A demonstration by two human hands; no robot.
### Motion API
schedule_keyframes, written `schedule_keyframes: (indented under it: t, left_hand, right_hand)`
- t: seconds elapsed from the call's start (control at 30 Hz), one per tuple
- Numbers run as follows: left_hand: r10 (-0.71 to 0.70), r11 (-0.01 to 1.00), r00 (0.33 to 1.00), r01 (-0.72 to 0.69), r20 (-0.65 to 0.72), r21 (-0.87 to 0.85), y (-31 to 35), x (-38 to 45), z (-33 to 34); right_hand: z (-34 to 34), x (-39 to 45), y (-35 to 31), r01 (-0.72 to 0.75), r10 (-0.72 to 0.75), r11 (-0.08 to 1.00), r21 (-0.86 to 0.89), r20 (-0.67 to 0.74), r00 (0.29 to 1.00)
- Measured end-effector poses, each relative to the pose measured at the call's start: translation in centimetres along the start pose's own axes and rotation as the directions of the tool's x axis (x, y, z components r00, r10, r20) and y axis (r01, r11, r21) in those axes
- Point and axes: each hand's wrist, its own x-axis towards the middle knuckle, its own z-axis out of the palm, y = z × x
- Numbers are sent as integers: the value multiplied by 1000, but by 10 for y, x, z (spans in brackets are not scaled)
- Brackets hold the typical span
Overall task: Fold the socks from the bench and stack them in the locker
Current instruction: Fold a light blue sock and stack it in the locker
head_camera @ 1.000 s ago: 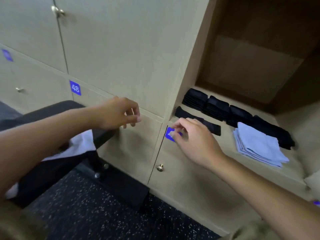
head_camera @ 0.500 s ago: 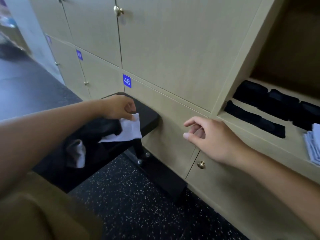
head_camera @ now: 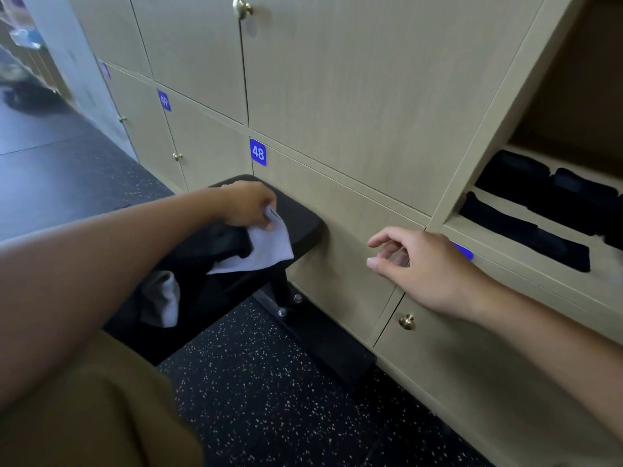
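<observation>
Left hand pinches a white sock on the black bench; right hand hangs loose over speckled floor.

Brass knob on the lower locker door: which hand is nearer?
Right. The right hand hovers just above the brass knob; the left hand is off to its left, pinching a white sock on the bench.
</observation>
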Motion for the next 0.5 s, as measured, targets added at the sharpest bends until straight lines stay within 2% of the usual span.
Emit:
schedule_keyframes:
  t: [0.13,0.27,0.37,0.5]
  left_hand:
    - [35,975,989,-65,-140,-211,-2,-7,-20]
    - [-18,900,963,-101,-268,-424,-3,-17,-37]
    - [-79,842,918,-147,-388,-518,-2,-21,-44]
    - [-182,825,824,-169,-537,-539,1,-20,-51]
  right_hand:
    - [4,5,-4,8,-7,999,53,-28,1000]
    - [8,9,-8,12,-8,995,98,-35,999]
    - [10,12,-11,20,-12,992,126,-62,998]
    - [15,18,-15,24,-10,987,156,-92,996]
